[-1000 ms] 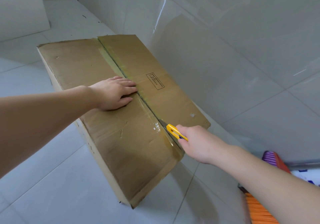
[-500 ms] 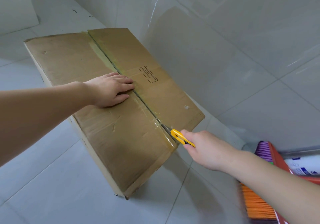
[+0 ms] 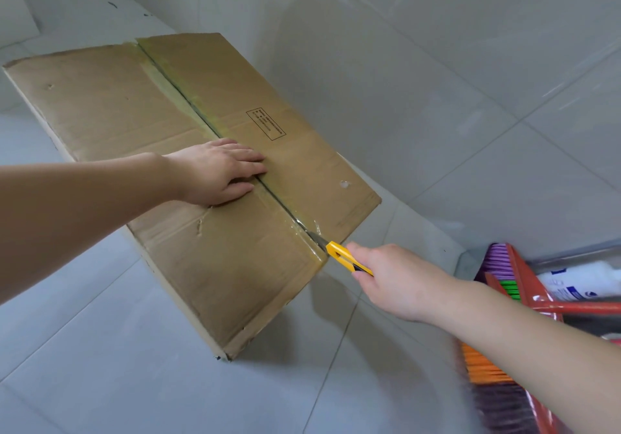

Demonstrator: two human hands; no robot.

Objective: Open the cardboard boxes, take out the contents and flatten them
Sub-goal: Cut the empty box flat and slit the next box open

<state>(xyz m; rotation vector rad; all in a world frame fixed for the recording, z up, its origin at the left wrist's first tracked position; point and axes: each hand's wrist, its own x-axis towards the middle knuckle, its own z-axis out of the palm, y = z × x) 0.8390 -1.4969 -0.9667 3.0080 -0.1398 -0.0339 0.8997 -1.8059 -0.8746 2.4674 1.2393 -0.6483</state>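
Note:
A large brown cardboard box [image 3: 111,110] stands on the tiled floor beside a glossy wall. Clear tape runs along its top centre seam, and a dark slit shows down that seam. My left hand [image 3: 218,171] lies flat on the left flap with its fingertips at the seam. My right hand [image 3: 393,279] grips a yellow utility knife [image 3: 346,256] at the near end of the seam. The blade [image 3: 317,238] sits in the tape at the box's near edge.
Several brooms with orange, purple and green bristles and red heads [image 3: 517,285] lean at the right. A white bottle [image 3: 584,282] lies behind them. A white block [image 3: 16,3] sits at the far left on the grey tiled floor [image 3: 100,349].
My right hand has drawn the knife along the seam toward me, from a little inside the box top to its near edge. The left hand has kept pressing the flap.

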